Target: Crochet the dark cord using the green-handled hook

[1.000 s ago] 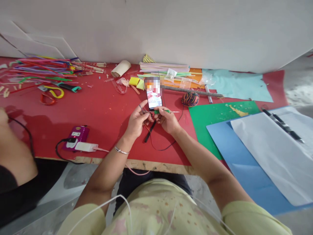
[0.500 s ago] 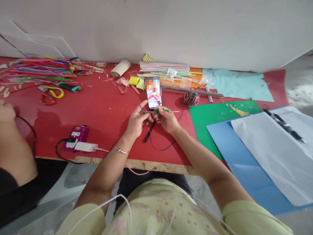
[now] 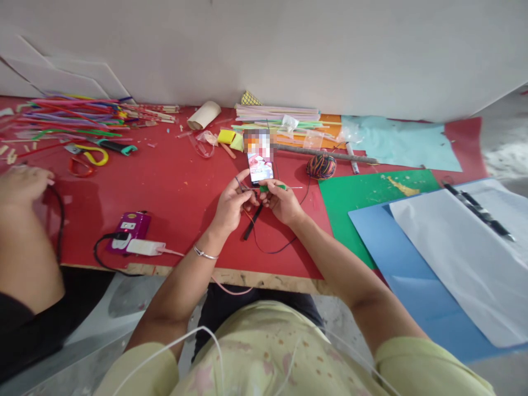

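Observation:
My right hand pinches a thin crochet hook with a green grip; its slim metal end sticks out to the right. Facing it, my left hand is closed on dark yarn, with a strand over the raised index finger. The small work between the fingertips is mostly hidden. From there the strand loops over the table and up to a multicoloured yarn ball. A lit phone, partly blurred, lies just beyond my fingers. Below them rests a flat black stick.
On the left are a purple power adapter, scissors and a heap of pipe cleaners. Another person's hand rests at the left edge. A cardboard tube and a long stick lie behind; a blue folder is right.
The other person's hand at the left has shifted right and farther into view. The picture on the phone has changed. My two hands stay nearly still.

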`<state>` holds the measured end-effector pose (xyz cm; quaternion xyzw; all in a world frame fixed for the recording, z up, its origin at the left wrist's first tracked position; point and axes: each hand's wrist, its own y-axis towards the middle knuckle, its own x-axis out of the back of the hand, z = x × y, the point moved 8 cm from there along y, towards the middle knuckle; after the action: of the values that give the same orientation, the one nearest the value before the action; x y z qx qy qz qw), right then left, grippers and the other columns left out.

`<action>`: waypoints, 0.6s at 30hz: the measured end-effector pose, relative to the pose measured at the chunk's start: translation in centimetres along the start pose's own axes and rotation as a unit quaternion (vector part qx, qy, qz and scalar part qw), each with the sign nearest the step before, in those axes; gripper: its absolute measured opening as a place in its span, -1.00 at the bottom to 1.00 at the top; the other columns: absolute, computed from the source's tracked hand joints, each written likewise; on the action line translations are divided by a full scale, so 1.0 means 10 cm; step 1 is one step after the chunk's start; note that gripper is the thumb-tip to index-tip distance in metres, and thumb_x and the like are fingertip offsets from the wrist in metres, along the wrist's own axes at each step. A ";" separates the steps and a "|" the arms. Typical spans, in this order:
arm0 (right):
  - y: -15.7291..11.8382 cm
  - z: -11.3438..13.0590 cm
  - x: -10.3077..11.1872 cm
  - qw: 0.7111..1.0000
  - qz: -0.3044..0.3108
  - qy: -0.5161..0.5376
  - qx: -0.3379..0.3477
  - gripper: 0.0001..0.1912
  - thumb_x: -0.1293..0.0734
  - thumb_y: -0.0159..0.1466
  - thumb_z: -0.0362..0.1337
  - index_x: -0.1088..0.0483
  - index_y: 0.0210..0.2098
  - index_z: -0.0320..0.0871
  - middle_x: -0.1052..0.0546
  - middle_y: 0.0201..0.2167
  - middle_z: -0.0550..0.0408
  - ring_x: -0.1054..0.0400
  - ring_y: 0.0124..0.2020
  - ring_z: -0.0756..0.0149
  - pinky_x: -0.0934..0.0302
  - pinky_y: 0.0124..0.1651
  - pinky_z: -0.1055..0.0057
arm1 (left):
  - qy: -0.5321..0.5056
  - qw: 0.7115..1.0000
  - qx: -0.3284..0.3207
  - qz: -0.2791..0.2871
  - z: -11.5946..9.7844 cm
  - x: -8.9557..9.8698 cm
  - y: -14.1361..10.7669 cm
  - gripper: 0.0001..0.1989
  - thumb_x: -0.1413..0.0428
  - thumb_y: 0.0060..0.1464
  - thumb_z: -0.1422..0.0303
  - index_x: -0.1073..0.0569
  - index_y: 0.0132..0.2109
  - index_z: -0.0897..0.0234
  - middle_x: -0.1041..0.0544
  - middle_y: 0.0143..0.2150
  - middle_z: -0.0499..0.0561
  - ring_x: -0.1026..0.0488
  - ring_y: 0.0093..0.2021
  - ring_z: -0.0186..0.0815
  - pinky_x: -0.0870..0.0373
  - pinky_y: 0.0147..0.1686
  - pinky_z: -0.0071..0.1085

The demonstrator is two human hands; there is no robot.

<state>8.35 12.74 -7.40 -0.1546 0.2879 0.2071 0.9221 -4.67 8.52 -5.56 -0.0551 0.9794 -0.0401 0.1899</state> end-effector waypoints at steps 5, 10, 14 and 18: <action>0.00 0.01 -0.01 1.000 0.004 0.001 0.002 -0.64 -0.55 0.14 -0.05 -0.57 -0.18 -0.14 -0.59 -0.52 0.18 -0.39 -0.53 0.45 -0.22 -0.46 0.53 | -0.003 1.000 0.002 -0.001 -0.01 -0.01 -0.01 -0.28 -0.25 0.09 0.39 -0.36 0.40 0.21 -0.53 -0.46 -0.08 -0.48 -0.43 -0.37 -0.26 -0.48 -0.49; 0.00 0.01 -0.02 1.000 0.007 0.001 0.004 -0.64 -0.55 0.15 -0.05 -0.58 -0.18 -0.14 -0.58 -0.52 0.18 -0.38 -0.53 0.46 -0.22 -0.46 0.53 | 0.005 1.000 0.001 -0.002 -0.02 -0.01 -0.01 -0.29 -0.25 0.09 0.38 -0.36 0.40 0.22 -0.52 -0.46 -0.08 -0.48 -0.44 -0.36 -0.25 -0.49 -0.49; 0.00 0.00 -0.01 1.000 0.007 -0.003 0.001 -0.65 -0.54 0.16 -0.05 -0.57 -0.18 -0.14 -0.58 -0.52 0.18 -0.38 -0.53 0.45 -0.21 -0.46 0.52 | 0.006 1.000 0.001 -0.006 -0.02 -0.01 -0.01 -0.28 -0.24 0.09 0.38 -0.35 0.41 0.23 -0.52 -0.46 -0.08 -0.48 -0.44 -0.37 -0.25 -0.49 -0.49; 0.00 0.00 0.00 1.000 0.003 -0.007 0.000 -0.65 -0.54 0.17 -0.04 -0.56 -0.18 -0.14 -0.58 -0.51 0.18 -0.38 -0.53 0.45 -0.22 -0.46 0.52 | 0.006 1.000 -0.001 -0.003 -0.03 -0.02 -0.01 -0.25 -0.24 0.09 0.38 -0.32 0.42 0.24 -0.51 -0.47 -0.09 -0.47 -0.45 -0.37 -0.25 -0.49 -0.49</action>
<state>8.29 12.73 -7.41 -0.1524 0.2815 0.2111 0.9235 -4.59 8.46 -5.21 -0.0585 0.9804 -0.0400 0.1837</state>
